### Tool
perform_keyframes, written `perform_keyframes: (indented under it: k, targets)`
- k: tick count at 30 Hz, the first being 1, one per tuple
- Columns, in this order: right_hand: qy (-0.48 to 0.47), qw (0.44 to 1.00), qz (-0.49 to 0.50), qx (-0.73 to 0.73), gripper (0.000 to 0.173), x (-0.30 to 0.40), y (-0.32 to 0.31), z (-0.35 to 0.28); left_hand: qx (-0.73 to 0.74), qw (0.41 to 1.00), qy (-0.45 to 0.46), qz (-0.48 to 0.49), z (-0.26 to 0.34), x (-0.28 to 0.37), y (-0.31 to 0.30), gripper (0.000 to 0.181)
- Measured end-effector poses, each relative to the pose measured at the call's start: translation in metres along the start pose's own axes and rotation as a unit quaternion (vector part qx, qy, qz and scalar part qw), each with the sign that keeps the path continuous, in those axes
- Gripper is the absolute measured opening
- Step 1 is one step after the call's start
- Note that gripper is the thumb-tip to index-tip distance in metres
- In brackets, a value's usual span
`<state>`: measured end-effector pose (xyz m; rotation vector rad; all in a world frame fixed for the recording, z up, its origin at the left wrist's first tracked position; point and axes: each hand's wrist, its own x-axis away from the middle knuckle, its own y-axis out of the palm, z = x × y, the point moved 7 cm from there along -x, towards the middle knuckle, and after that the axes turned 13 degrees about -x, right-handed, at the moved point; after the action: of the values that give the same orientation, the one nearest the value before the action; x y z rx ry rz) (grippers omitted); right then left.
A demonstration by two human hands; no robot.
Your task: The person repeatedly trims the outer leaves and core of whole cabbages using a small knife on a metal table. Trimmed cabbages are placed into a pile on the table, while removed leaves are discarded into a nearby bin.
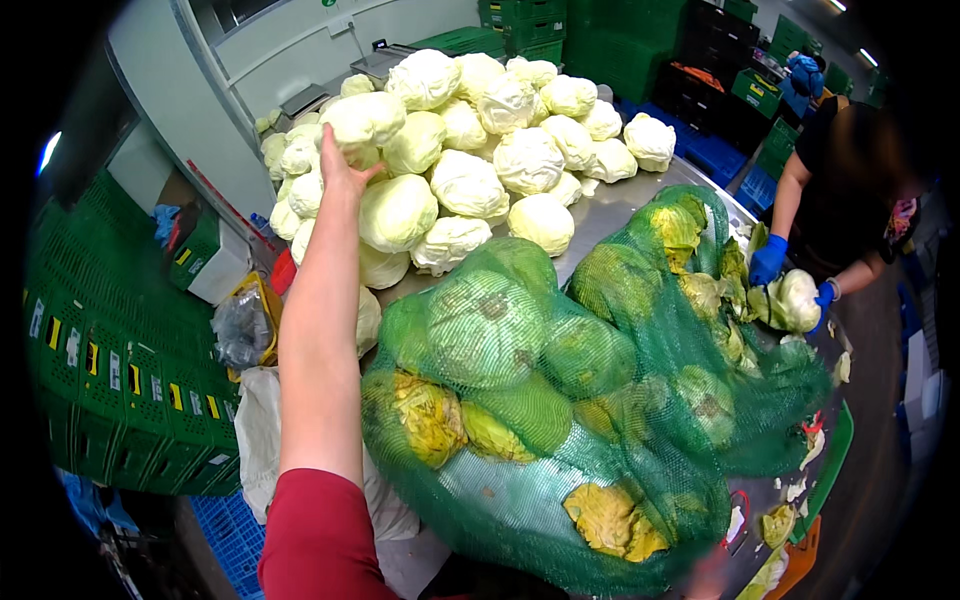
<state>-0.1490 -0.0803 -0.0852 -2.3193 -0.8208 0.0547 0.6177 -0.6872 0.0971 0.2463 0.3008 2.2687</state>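
Observation:
My left hand (346, 166) reaches far out over a pile of pale trimmed cabbage heads (469, 184). Its fingers and thumb spread around the near side of one cabbage head (365, 118) at the pile's upper left. Below the pile lies a green mesh bag (517, 517) with several untrimmed cabbages (487, 330) inside. Yellowed, wilted leaves (611, 521) show at the bag's near part. At the bottom edge, my right hand (706, 576) is blurred and mostly cut off beside the mesh; its grip cannot be made out.
Across the metal table (600, 214), a co-worker's blue-gloved hands (769, 260) hold a cabbage (787, 301). Leaf scraps (796, 491) lie along the right edge. Green crates (135, 405) are stacked at left; a yellow bin (268, 319) stands beside the table.

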Motion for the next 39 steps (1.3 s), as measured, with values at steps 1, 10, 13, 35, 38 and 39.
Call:
perform_keyframes:
  k: [1, 10, 13, 35, 38, 39]
  targets:
    - [-0.012, 1.000, -0.006, -0.004, 0.021, -0.001, 0.003, -0.010, -0.122, 0.992, -0.002, 0.043, -0.003, -0.009, -0.003, 0.087]
    - [-0.003, 0.998, -0.068, -0.002, 0.041, 0.001, 0.020, -0.043, -0.665, 0.715, 0.213, 0.030, -0.019, -0.040, -0.010, 0.093]
    - [0.032, 0.998, -0.058, -0.014, 0.041, 0.005, 0.026, -0.060, -0.580, 0.768, 0.231, 0.145, -0.001, -0.040, -0.041, 0.090]
    - [-0.069, 0.968, -0.124, -0.207, 0.019, 0.052, 0.077, -0.101, -0.696, 0.656, 0.162, -0.243, -0.038, 0.241, -0.121, 0.054]
    - [-0.185, 0.953, -0.196, -0.142, 0.017, 0.083, 0.108, -0.119, -0.729, 0.634, 0.004, -0.258, -0.091, 0.226, -0.221, 0.061]
    - [-0.184, 0.948, -0.223, -0.131, 0.016, 0.093, 0.114, -0.124, -0.594, 0.775, -0.117, -0.180, -0.102, 0.248, -0.229, 0.062]
